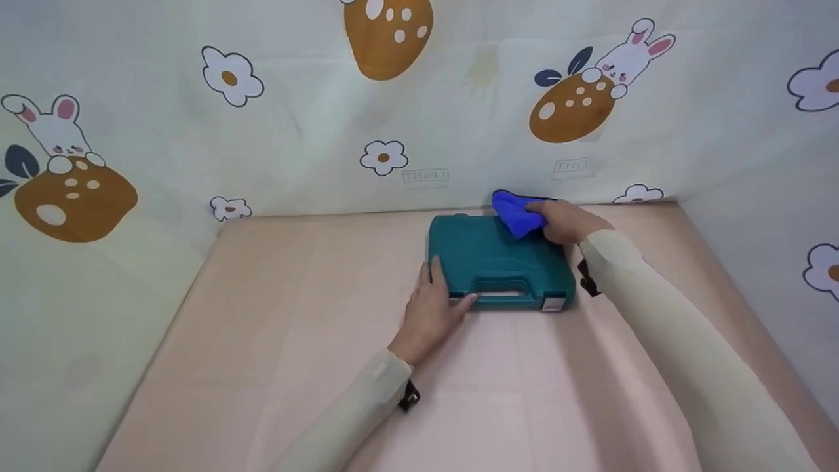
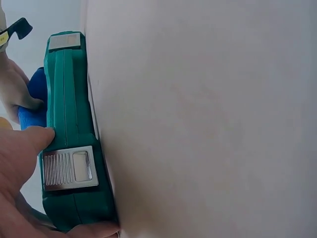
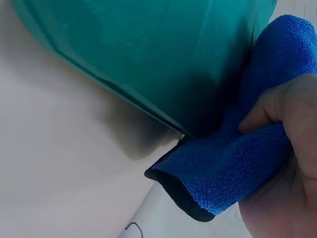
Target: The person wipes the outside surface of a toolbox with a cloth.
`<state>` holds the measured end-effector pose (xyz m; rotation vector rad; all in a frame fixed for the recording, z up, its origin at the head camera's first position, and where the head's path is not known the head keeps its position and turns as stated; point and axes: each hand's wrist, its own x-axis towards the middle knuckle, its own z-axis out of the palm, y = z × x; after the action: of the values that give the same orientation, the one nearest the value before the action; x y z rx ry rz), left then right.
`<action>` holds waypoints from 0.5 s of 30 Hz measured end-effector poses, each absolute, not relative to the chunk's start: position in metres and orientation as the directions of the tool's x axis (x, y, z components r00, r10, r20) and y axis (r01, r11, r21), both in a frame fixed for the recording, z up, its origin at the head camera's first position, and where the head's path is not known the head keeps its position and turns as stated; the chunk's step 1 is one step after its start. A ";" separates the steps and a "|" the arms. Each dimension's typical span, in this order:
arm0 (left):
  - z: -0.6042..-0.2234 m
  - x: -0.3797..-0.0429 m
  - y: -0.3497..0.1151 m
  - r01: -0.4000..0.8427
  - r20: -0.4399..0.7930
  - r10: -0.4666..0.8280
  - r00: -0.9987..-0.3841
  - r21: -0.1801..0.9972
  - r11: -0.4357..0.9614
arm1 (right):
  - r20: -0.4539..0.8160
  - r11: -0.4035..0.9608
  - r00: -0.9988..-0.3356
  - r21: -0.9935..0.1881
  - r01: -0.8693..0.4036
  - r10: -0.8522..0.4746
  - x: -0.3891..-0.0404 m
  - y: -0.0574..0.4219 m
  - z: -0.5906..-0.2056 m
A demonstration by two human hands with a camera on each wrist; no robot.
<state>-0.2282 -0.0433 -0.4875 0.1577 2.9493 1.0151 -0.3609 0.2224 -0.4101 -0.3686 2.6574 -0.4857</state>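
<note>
The green case (image 1: 482, 252) lies flat on the pink tabletop (image 1: 295, 341) near the back wall (image 1: 295, 144), its handle (image 1: 501, 303) toward the person; the left hand (image 1: 429, 314) grips the near left corner, thumb on the front edge. The blue cloth (image 1: 514, 211) rests against the case's far right part, pinched in the right hand (image 1: 571, 221); the two hands are apart, with the case between them.
</note>
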 end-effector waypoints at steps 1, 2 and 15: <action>-0.487 -0.228 -0.043 0.089 0.012 0.103 -0.995 0.614 0.784 | -0.350 0.905 -0.879 -0.386 -0.179 -0.323 -0.362 0.222 -0.410; -0.487 -0.228 -0.043 0.091 0.012 0.106 -0.994 0.614 0.784 | -0.348 0.906 -0.880 -0.382 -0.183 -0.324 -0.363 0.222 -0.411; -0.484 -0.226 -0.044 0.074 -0.009 0.105 -0.994 0.657 0.751 | -0.282 0.873 -0.913 -0.469 -0.137 -0.294 -0.384 0.218 -0.418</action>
<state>-0.2259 -0.0444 -0.4835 0.1478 2.8971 1.0840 -0.3836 0.2180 -0.4183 -0.3209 2.6968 -0.6389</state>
